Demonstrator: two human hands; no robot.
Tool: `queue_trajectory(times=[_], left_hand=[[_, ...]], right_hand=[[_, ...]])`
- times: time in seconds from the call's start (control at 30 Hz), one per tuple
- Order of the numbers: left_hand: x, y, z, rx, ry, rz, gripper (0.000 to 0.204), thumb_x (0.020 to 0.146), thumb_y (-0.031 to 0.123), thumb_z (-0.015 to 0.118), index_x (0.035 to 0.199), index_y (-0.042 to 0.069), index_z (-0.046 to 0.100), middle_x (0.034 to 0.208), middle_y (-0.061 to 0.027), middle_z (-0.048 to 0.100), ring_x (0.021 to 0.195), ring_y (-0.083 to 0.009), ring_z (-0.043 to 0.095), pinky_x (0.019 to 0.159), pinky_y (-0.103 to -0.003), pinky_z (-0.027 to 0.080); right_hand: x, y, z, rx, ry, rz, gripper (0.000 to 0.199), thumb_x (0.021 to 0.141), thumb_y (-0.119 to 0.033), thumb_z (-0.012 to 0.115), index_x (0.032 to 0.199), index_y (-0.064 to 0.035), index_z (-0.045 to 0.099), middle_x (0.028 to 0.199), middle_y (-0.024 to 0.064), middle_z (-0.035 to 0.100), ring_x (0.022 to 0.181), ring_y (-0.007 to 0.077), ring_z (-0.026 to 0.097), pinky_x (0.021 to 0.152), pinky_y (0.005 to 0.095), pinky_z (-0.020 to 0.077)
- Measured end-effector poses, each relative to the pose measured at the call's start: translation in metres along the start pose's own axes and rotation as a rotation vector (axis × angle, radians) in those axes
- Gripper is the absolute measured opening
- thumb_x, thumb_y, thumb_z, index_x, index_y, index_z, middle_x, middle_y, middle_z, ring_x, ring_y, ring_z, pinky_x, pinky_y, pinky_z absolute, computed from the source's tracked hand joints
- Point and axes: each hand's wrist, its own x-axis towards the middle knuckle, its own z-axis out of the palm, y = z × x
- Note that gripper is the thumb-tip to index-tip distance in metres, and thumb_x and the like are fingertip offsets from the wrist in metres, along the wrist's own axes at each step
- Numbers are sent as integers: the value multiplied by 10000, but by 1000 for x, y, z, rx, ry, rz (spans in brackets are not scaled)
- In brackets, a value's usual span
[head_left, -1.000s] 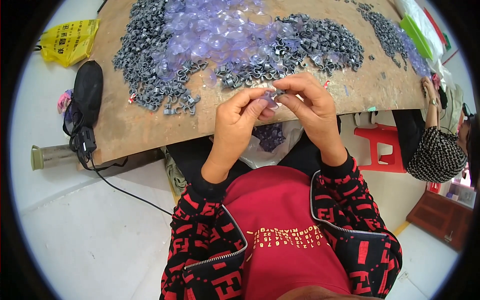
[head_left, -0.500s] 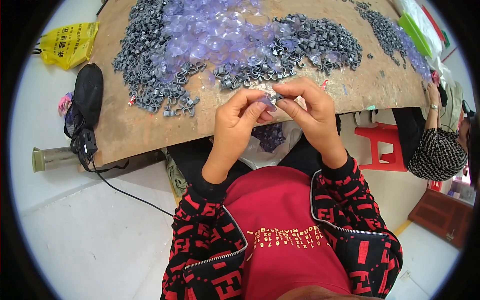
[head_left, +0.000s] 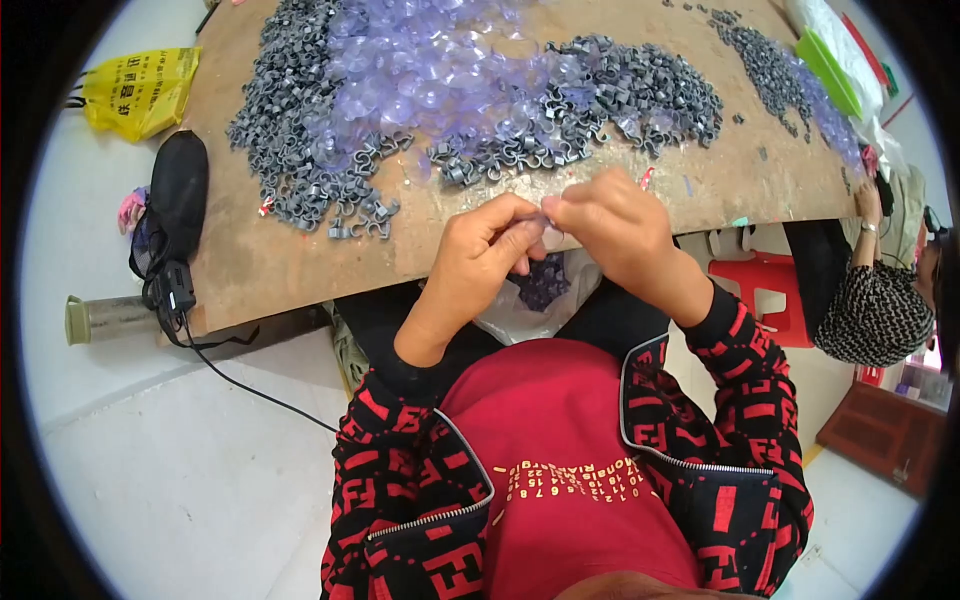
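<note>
Left hand [head_left: 487, 262] and right hand [head_left: 610, 232] meet just off table [head_left: 300, 270] near edge, fingers pinched on small clear cup [head_left: 551, 236]. Assembly step seemingly mid-way. Grey clips [head_left: 300, 150], purple cups [head_left: 420, 70] heaped mid-table.

We are looking at a matt brown board tabletop [head_left: 300, 270], rough like pressed wood. Dull grey plastic clips [head_left: 300, 130] are lying on it beside glossy, translucent purple suction cups [head_left: 420, 70]. We are wearing a soft knitted cloth jacket [head_left: 740, 450]. A crinkled yellow plastic bag [head_left: 140, 90] is shining.
</note>
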Motion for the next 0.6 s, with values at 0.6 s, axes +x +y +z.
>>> queue_trajectory(times=[0.6], left_hand=[[-3,20,-2,399,-26,390,112,833,55,560,929,-1,578,773,-84,607,658,-153,589,569,-261,452]], right_hand=[[-3,-1,-17,1194,-205,713,144,870,-107,558,968,-19,498,850,62,567,692,112,568,642,234,460]])
